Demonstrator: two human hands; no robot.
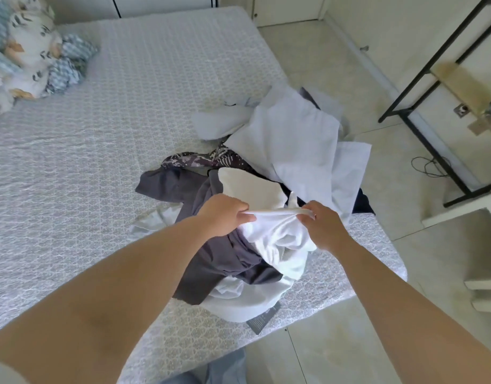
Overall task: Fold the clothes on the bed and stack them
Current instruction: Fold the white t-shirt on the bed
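A loose pile of clothes lies at the bed's near right corner. On top is a white garment (277,236); my left hand (225,214) and my right hand (321,225) each pinch its upper edge, which is stretched between them. Under it lies a dark grey garment (211,261). Behind are a dark floral-print piece (200,160) and a pale lavender shirt (291,142) spread toward the bed's right edge. More white fabric (238,303) lies at the pile's front.
The bed (100,148) has a grey-white patterned cover. Bundled floral and blue bedding (31,56) sits at its far left. A black metal rack (421,87) stands on the tiled floor to the right, with a cable (430,166) beside it.
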